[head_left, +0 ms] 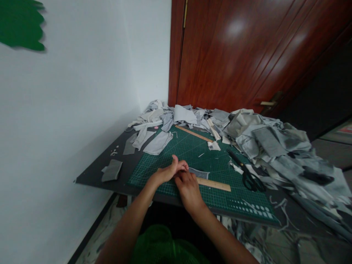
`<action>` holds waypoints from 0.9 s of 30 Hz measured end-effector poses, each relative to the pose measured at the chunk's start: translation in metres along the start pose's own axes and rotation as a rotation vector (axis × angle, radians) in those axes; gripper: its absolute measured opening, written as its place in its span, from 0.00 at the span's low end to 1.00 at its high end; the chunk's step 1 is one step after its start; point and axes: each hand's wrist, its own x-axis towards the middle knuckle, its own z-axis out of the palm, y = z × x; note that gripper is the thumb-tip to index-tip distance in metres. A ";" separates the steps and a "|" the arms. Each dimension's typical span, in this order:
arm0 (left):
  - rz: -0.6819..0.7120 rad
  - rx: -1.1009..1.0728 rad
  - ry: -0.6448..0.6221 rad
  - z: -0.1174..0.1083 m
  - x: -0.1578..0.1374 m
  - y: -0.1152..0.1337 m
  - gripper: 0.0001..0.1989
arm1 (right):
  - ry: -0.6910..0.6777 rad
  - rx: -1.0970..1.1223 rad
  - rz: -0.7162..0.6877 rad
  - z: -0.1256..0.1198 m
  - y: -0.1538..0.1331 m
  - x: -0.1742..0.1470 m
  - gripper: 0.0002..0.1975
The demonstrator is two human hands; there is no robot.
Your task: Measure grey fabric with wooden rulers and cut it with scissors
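My left hand [171, 171] is over the front part of the green cutting mat [220, 165], its thumb raised apart from loosely bent fingers. Nothing shows between that thumb and the fingers. Against it, my right hand [189, 189] has its fingers bent down and pressed together. Whatever lies under those fingertips is hidden. A wooden ruler [214, 184] sticks out to the right from beneath the right hand. Just behind the ruler lies a small grey piece of fabric [200, 173], partly covered by the fingers.
Black-handled scissors [249, 178] lie on the mat's right side. Heaped fabric scraps [264, 139] line the back and right. A second wooden ruler [194, 133] lies farther back. At left are a folded grey cloth [112, 170] and the white wall [82, 91]; a wooden door [233, 55] stands behind.
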 end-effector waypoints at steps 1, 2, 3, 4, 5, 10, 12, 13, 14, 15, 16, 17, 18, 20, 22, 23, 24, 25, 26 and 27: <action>0.005 0.001 0.002 0.001 -0.002 0.000 0.52 | -0.001 -0.005 0.000 -0.002 0.002 -0.002 0.06; 0.012 -0.008 0.003 0.002 -0.003 0.000 0.51 | -0.003 -0.015 0.004 -0.003 0.003 -0.004 0.06; 0.021 -0.027 0.002 0.003 -0.004 0.000 0.51 | -0.010 -0.027 0.011 -0.005 0.005 -0.006 0.06; 0.029 -0.052 -0.002 0.004 -0.005 0.000 0.51 | -0.021 -0.037 0.019 -0.006 0.007 -0.008 0.07; 0.034 -0.079 -0.008 0.005 -0.005 0.001 0.50 | -0.034 -0.044 0.027 -0.008 0.010 -0.011 0.07; 0.058 -0.154 -0.035 0.009 -0.003 0.003 0.50 | -0.053 -0.020 0.043 -0.019 0.022 -0.026 0.12; 0.073 -0.128 -0.033 0.009 -0.001 0.002 0.51 | -0.022 0.017 0.054 -0.022 0.028 -0.033 0.15; 0.079 -0.111 -0.034 0.008 -0.001 0.002 0.51 | 0.006 0.053 0.070 -0.023 0.032 -0.037 0.16; 0.085 -0.096 -0.036 0.008 0.000 0.000 0.51 | 0.038 0.098 0.095 -0.024 0.035 -0.040 0.17; 0.091 -0.086 -0.038 0.008 0.001 -0.001 0.51 | 0.072 0.150 0.125 -0.024 0.039 -0.043 0.16; 0.097 -0.079 -0.038 0.007 0.001 -0.002 0.51 | 0.097 0.203 0.152 -0.023 0.042 -0.045 0.15; 0.102 -0.072 -0.036 0.007 0.001 -0.003 0.51 | 0.111 0.249 0.171 -0.023 0.045 -0.046 0.14; 0.109 -0.064 -0.032 0.007 0.001 -0.004 0.51 | 0.113 0.282 0.182 -0.023 0.048 -0.047 0.13; 0.118 -0.051 -0.024 0.006 0.002 -0.006 0.50 | 0.098 0.311 0.178 -0.022 0.051 -0.047 0.14; 0.121 -0.053 -0.027 0.006 0.003 -0.007 0.50 | 0.071 0.312 0.159 -0.022 0.053 -0.044 0.16; 0.120 -0.058 -0.031 0.007 0.003 -0.007 0.50 | 0.058 0.313 0.147 -0.021 0.052 -0.043 0.17; 0.119 -0.062 -0.034 0.007 0.003 -0.008 0.50 | 0.048 0.315 0.138 -0.021 0.052 -0.041 0.18; 0.119 -0.064 -0.037 0.007 0.003 -0.008 0.49 | 0.038 0.311 0.132 -0.020 0.051 -0.040 0.18; 0.119 -0.066 -0.037 0.007 0.004 -0.008 0.49 | 0.032 0.300 0.126 -0.018 0.050 -0.039 0.18; 0.118 -0.066 -0.037 0.007 0.003 -0.007 0.49 | 0.027 0.283 0.122 -0.017 0.049 -0.039 0.19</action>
